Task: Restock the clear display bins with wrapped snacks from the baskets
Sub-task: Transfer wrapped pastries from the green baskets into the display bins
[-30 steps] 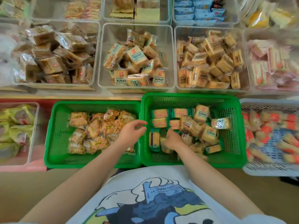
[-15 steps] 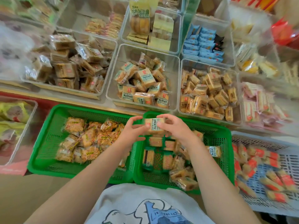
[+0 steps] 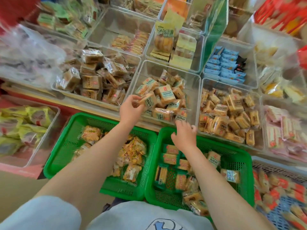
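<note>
Left hand (image 3: 131, 107) carried snack pack (image 3: 148, 100) up over clear bin (image 3: 166, 70).

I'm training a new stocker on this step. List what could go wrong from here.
1. The left hand pinches a snack by its end over the bin's near wall; dropped early, it could fall outside the bin.
2. The pile leans against that wall, so another pack might slide out.
3. The right hand hovers beside the pile and could knock packs loose.

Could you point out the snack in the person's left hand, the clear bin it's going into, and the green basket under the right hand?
wrapped snack (image 3: 148, 100), head view, its label face.
clear bin (image 3: 196, 100), head view, right wall.
green basket (image 3: 239, 161), head view, back right wall.
</note>
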`<control>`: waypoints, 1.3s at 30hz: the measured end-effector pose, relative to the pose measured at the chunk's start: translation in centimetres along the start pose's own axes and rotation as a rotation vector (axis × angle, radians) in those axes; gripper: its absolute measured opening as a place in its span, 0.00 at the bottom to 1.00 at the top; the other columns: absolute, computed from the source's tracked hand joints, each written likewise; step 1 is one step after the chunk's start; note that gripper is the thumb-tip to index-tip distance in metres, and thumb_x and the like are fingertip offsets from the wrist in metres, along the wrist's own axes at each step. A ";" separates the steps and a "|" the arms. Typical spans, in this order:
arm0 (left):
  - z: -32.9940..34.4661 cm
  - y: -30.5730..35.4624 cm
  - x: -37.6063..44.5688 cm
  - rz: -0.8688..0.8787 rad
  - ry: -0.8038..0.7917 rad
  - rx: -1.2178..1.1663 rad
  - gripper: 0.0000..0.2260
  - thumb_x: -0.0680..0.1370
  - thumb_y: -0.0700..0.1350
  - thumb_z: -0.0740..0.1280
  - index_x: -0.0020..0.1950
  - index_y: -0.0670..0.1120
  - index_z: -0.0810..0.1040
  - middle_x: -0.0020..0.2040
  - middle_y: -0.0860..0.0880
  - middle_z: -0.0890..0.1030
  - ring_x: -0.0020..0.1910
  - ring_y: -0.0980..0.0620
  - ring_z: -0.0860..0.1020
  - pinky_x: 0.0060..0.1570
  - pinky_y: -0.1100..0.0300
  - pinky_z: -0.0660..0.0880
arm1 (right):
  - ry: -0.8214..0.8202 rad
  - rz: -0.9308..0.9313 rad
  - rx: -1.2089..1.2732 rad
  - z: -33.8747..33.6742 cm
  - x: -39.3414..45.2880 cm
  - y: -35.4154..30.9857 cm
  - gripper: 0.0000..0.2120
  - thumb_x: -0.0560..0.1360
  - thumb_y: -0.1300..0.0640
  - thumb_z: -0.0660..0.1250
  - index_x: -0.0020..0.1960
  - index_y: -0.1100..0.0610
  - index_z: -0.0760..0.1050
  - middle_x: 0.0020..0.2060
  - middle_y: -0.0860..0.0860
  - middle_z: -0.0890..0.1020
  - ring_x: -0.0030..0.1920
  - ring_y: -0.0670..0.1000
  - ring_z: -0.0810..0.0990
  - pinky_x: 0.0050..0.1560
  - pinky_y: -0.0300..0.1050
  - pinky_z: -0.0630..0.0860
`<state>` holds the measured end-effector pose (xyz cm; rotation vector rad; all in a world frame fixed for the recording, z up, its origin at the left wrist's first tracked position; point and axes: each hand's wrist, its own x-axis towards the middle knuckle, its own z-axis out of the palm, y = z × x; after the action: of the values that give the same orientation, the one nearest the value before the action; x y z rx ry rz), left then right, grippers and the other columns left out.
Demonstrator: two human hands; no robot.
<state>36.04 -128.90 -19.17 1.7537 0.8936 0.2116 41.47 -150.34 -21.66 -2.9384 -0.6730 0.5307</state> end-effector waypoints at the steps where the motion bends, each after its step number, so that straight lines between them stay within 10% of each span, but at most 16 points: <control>1: 0.1 -0.5 0.5 0.030 -0.025 0.118 0.09 0.79 0.44 0.70 0.58 0.51 0.77 0.51 0.51 0.82 0.46 0.54 0.79 0.42 0.61 0.74 | 0.024 -0.003 0.012 0.1 -0.1 0.1 0.21 0.78 0.54 0.64 0.70 0.53 0.69 0.63 0.48 0.76 0.65 0.52 0.72 0.72 0.55 0.59; 7: 0.6 -1.2 1.5 0.253 -0.048 0.780 0.17 0.82 0.49 0.62 0.68 0.44 0.76 0.69 0.42 0.73 0.69 0.42 0.68 0.66 0.47 0.68 | 0.024 -0.027 0.034 0.2 -0.7 0.4 0.25 0.79 0.53 0.63 0.75 0.53 0.64 0.67 0.48 0.73 0.70 0.51 0.69 0.74 0.53 0.55; 11: 0.8 -1.4 -2.4 0.277 -0.120 0.804 0.31 0.82 0.54 0.59 0.81 0.44 0.53 0.81 0.42 0.52 0.80 0.43 0.50 0.77 0.46 0.50 | -0.043 -0.021 0.203 -1.0 -1.5 0.8 0.26 0.81 0.52 0.63 0.77 0.53 0.64 0.73 0.50 0.70 0.74 0.52 0.66 0.77 0.55 0.55; 17: 3.0 -3.6 -10.9 0.452 -0.495 0.548 0.21 0.82 0.49 0.64 0.74 0.46 0.70 0.69 0.47 0.74 0.70 0.48 0.69 0.70 0.48 0.68 | 0.051 0.140 0.462 -2.9 -6.6 3.7 0.16 0.82 0.56 0.62 0.69 0.56 0.72 0.67 0.52 0.73 0.68 0.52 0.70 0.66 0.46 0.67; 21: 5.2 -7.4 -14.1 0.481 -0.725 0.783 0.22 0.82 0.50 0.63 0.75 0.46 0.69 0.73 0.43 0.70 0.72 0.45 0.67 0.70 0.52 0.65 | -0.394 0.346 0.326 0.2 -11.4 7.5 0.18 0.82 0.52 0.63 0.69 0.58 0.71 0.66 0.55 0.75 0.55 0.54 0.76 0.50 0.47 0.73; 24: 5.6 -9.1 -15.5 0.510 -0.760 0.891 0.24 0.81 0.48 0.63 0.77 0.43 0.66 0.76 0.39 0.65 0.76 0.41 0.62 0.74 0.49 0.61 | -0.621 0.496 0.108 4.8 -15.0 9.0 0.25 0.79 0.44 0.66 0.68 0.60 0.70 0.72 0.58 0.69 0.66 0.60 0.73 0.58 0.52 0.74; 27: 5.4 -9.4 -15.7 0.520 -0.791 0.894 0.25 0.82 0.47 0.63 0.77 0.42 0.64 0.78 0.40 0.60 0.77 0.42 0.59 0.75 0.51 0.59 | -0.716 0.679 0.163 8.8 -17.9 8.9 0.52 0.71 0.34 0.70 0.81 0.54 0.47 0.79 0.60 0.53 0.75 0.67 0.59 0.70 0.61 0.68; 31: 5.0 -9.6 -15.7 0.532 -0.821 0.898 0.25 0.81 0.47 0.64 0.76 0.42 0.66 0.77 0.39 0.61 0.76 0.41 0.62 0.74 0.51 0.61 | -0.567 0.624 0.227 9.4 -18.8 7.8 0.49 0.75 0.41 0.72 0.81 0.58 0.46 0.78 0.65 0.52 0.76 0.68 0.58 0.69 0.58 0.69; 35: 4.3 -9.5 -15.7 0.478 -0.855 0.792 0.24 0.80 0.48 0.66 0.74 0.44 0.69 0.76 0.42 0.63 0.75 0.43 0.64 0.73 0.50 0.62 | -0.444 0.528 0.548 7.4 -17.8 6.1 0.38 0.74 0.42 0.74 0.75 0.56 0.61 0.70 0.57 0.67 0.62 0.59 0.75 0.53 0.51 0.79; 39: 3.3 -7.9 -15.8 0.346 -0.878 0.558 0.25 0.78 0.49 0.70 0.75 0.48 0.69 0.73 0.49 0.69 0.70 0.51 0.69 0.69 0.54 0.68 | -0.365 0.652 1.377 5.3 -15.8 3.1 0.29 0.77 0.38 0.68 0.70 0.56 0.70 0.61 0.59 0.80 0.53 0.58 0.84 0.47 0.52 0.85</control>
<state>23.18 -140.85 -22.93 2.2034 -0.0121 -0.6097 27.50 -160.01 -22.14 -1.6443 0.5398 1.0203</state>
